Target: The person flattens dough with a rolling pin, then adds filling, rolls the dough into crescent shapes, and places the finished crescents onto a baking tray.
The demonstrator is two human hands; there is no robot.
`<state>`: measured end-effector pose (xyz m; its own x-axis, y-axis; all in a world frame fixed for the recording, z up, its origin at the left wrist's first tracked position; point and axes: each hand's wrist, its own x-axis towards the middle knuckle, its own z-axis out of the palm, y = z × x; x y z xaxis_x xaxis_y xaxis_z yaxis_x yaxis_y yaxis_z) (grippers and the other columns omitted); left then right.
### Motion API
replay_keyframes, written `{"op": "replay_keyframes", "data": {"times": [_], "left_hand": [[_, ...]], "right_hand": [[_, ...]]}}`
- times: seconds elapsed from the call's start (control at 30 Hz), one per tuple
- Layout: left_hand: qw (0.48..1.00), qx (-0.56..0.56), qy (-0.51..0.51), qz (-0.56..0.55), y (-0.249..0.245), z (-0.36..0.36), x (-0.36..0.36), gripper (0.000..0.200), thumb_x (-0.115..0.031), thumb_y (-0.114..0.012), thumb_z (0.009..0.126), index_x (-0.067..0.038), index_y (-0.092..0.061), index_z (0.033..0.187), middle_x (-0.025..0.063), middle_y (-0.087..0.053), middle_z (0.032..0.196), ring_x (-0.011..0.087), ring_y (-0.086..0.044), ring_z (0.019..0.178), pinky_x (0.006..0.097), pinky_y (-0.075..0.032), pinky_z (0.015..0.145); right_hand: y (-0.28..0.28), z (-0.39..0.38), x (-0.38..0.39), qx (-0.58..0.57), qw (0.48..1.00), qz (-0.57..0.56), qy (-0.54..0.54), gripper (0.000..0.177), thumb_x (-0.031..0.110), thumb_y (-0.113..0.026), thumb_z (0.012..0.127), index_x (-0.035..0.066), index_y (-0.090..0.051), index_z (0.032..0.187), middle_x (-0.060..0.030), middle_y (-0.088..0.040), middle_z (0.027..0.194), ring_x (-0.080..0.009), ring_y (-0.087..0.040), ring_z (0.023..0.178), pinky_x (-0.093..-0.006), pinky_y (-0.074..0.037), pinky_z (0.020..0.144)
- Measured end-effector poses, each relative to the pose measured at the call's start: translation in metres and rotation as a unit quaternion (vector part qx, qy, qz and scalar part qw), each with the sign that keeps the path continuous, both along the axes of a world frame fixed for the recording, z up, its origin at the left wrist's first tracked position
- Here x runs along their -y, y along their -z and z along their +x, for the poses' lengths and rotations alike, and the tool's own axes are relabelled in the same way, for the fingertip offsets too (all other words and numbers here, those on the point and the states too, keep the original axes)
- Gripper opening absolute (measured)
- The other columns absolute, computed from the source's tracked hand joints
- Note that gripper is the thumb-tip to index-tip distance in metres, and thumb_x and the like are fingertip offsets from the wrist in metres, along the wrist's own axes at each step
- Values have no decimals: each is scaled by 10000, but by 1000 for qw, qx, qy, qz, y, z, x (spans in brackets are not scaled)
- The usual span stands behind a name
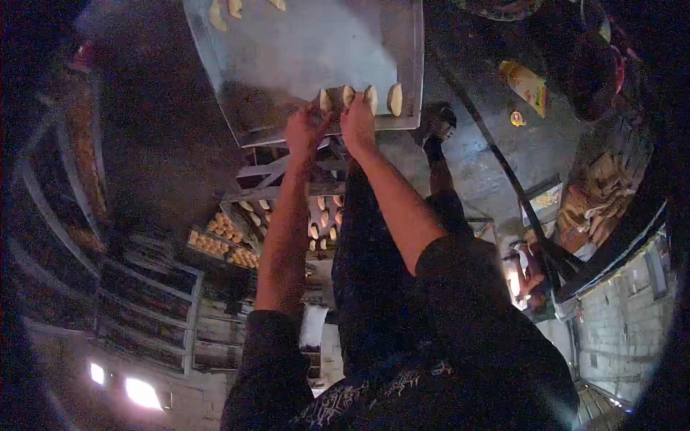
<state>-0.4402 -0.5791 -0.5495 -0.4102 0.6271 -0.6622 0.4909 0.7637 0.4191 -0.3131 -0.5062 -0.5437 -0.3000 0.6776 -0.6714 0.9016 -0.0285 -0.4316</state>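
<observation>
A large metal tray (287,65) fills the top centre, with pale, elongated dough pieces on it. Several lie in a row near its lower edge, among them one at the right end (395,100). Others sit at the tray's upper left (217,16). My left hand (307,129) is over the near edge, its fingers curled beside the leftmost piece of the row (325,100). My right hand (357,122) reaches over the same edge, fingers bent at a piece in the row (348,95). What either hand grips is too small and dark to make out.
Below the tray, a rack (280,192) holds more dough pieces. Trays of round pieces (223,228) stand lower left. A dark pole (496,147) slants down the right side, near a yellow packet (525,86) on the floor. Another person (530,276) is at the lower right.
</observation>
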Motion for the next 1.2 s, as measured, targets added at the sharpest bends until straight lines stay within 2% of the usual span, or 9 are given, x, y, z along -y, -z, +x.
{"op": "replay_keyframes", "data": {"times": [0.1, 0.2, 0.4, 0.5, 0.6, 0.8, 0.93, 1.03, 1.2], "left_hand": [[996, -51, -12, -76, -1, 3, -7, 601, -453, -819, 747, -36, -643, 1142, 196, -699, 963, 395, -676, 899, 453, -531, 792], [987, -19, -147, 56, 1, 11, 2, 575, -380, -842, 730, -34, -635, 1139, 203, -689, 988, 394, -664, 929, 460, -525, 808], [963, -131, -103, 210, -23, 30, -15, 439, -199, -780, 790, -22, -606, 1152, 238, -635, 1084, 431, -617, 993, 468, -507, 838], [938, 70, -74, 332, -1, 43, -5, 414, -211, -749, 825, -5, -591, 1148, 258, -609, 1103, 455, -599, 992, 474, -496, 831], [993, -16, -11, 115, 7, 60, -19, 390, -249, -733, 839, 3, -590, 1100, 256, -625, 1041, 457, -600, 969, 491, -494, 805], [994, -4, -90, 57, 15, 68, -42, 428, -323, -739, 830, 18, -587, 1040, 247, -655, 856, 467, -632, 856, 518, -507, 752], [989, -45, -73, 120, 23, 69, -37, 426, -357, -747, 828, 2, -606, 1009, 226, -674, 807, 439, -662, 789, 504, -520, 703], [986, -43, -50, 151, 16, 69, -32, 406, -349, -757, 816, -19, -616, 1006, 201, -686, 799, 412, -677, 765, 489, -527, 686], [987, -70, 50, 133, -9, 66, -27, 399, -321, -764, 810, -36, -618, 1047, 187, -684, 789, 402, -679, 753, 471, -529, 681]], "right_hand": [[-12, 1, -1, -24, 1000, -10, -13, 451, 51, -516, 918, -45, -468, 1356, -255, -589, 1215, -435, -585, 1086, -498, -458, 1001], [-14, 3, -1, -42, 999, -7, -5, 438, 70, -542, 906, -60, -485, 1320, -270, -629, 1112, -435, -613, 1028, -500, -455, 994], [-27, 16, -15, 34, 998, 39, 17, 424, 251, -668, 875, -33, -546, 1166, -267, -644, 990, -444, -646, 936, -515, -525, 815], [-13, 34, -15, 47, 991, 98, 72, 413, 276, -704, 857, -19, -558, 1107, -257, -636, 1004, -439, -645, 937, -507, -541, 781], [5, 39, -12, 44, 983, 175, 16, 392, 230, -698, 850, -18, -533, 1103, -260, -623, 1005, -435, -632, 955, -506, -537, 796], [13, 52, -16, -34, 988, 145, 40, 375, 153, -694, 843, -1, -484, 1112, -241, -589, 1031, -443, -608, 981, -511, -529, 820], [12, 49, -17, -43, 986, 125, 105, 389, 147, -695, 853, 3, -476, 1141, -243, -579, 1073, -454, -602, 1000, -509, -530, 831], [12, 49, -21, 45, 982, 176, -48, 532, 197, -636, 902, 79, -502, 1403, -183, -602, 1105, -345, -627, 1011, -392, -542, 855], [-48, 68, -38, -14, 994, 102, -27, 453, 267, -640, 925, -5, -501, 1260, -242, -617, 1132, -425, -619, 1051, -483, -538, 863]]}}
